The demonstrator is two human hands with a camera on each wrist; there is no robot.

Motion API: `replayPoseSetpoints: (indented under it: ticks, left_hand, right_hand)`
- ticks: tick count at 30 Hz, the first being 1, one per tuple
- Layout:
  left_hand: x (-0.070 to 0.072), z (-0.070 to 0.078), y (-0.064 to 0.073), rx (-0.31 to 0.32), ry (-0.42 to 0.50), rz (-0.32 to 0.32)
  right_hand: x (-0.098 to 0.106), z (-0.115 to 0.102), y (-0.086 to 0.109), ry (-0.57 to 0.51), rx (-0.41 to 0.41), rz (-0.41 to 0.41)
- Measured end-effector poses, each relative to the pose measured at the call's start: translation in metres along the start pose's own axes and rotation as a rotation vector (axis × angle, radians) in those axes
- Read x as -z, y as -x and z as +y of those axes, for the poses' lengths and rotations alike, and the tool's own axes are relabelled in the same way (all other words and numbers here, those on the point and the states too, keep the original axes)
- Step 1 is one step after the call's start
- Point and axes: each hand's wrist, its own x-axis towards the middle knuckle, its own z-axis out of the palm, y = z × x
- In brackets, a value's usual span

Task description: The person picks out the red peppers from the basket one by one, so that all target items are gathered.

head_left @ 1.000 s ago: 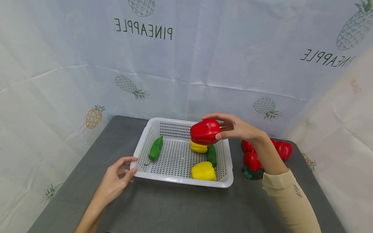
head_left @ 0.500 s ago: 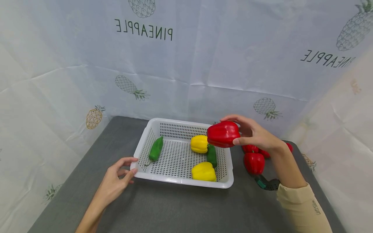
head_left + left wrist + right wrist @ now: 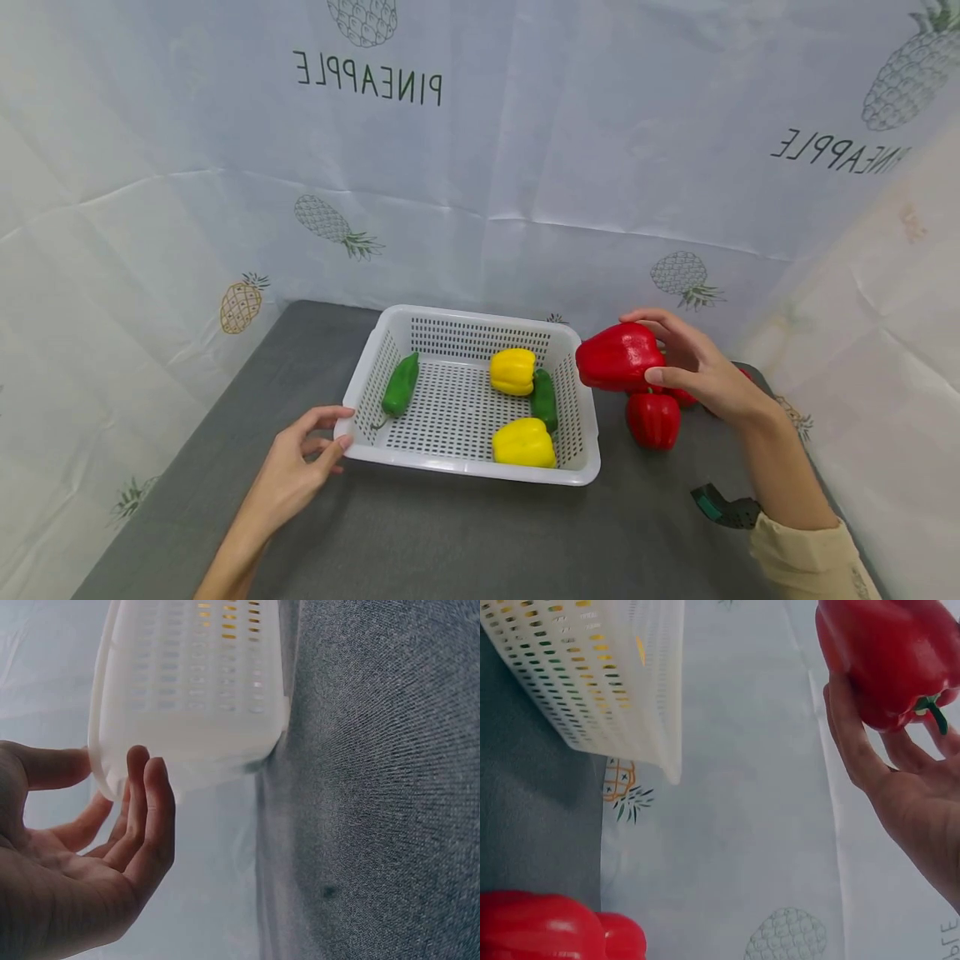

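Note:
My right hand (image 3: pixel 701 367) grips a red bell pepper (image 3: pixel 621 357) in the air, just right of the white plastic basket (image 3: pixel 457 468). In the right wrist view the same red bell pepper (image 3: pixel 900 656) shows its green stem toward the palm. My left hand (image 3: pixel 303 458) pinches the basket's near left corner, with the thumb on the rim and fingers beneath, as the left wrist view shows the hand (image 3: pixel 112 832) doing. Inside the basket lie a green chili pepper (image 3: pixel 401 385) at left, and at right two yellow bell peppers (image 3: pixel 523 442) and another green pepper (image 3: pixel 543 400).
Several red bell peppers (image 3: pixel 653 421) lie on the dark grey table (image 3: pixel 450 542) right of the basket, some partly hidden behind the right hand and its pepper. A pineapple-print cloth (image 3: pixel 480 167) hangs behind and at both sides. A dark strap (image 3: pixel 723 507) shows at the right wrist.
My right hand has carried the red bell pepper rightward from over the basket to beyond its right rim, above the other red peppers. The left hand and the basket have stayed put.

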Motion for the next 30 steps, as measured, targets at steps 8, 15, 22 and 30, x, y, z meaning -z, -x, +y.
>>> replayPoseSetpoints:
  ticks: [8, 15, 22, 30]
  left_hand:
    - [0.000, 0.000, 0.000, 0.001, 0.005, -0.001]
    - [0.000, 0.000, 0.000, -0.001, 0.007, -0.003]
    - [0.001, -0.001, 0.000, -0.010, 0.002, -0.003]
    - [0.001, -0.001, 0.000, -0.011, -0.003, -0.005]
  right_hand:
    - [0.004, 0.002, 0.016, 0.009, 0.009, 0.007]
    - [0.009, 0.013, 0.028, -0.163, 0.121, 0.010]
    - [0.013, 0.024, 0.041, -0.263, 0.159, 0.018]
    - [0.015, 0.032, 0.053, -0.355, 0.197, -0.010]
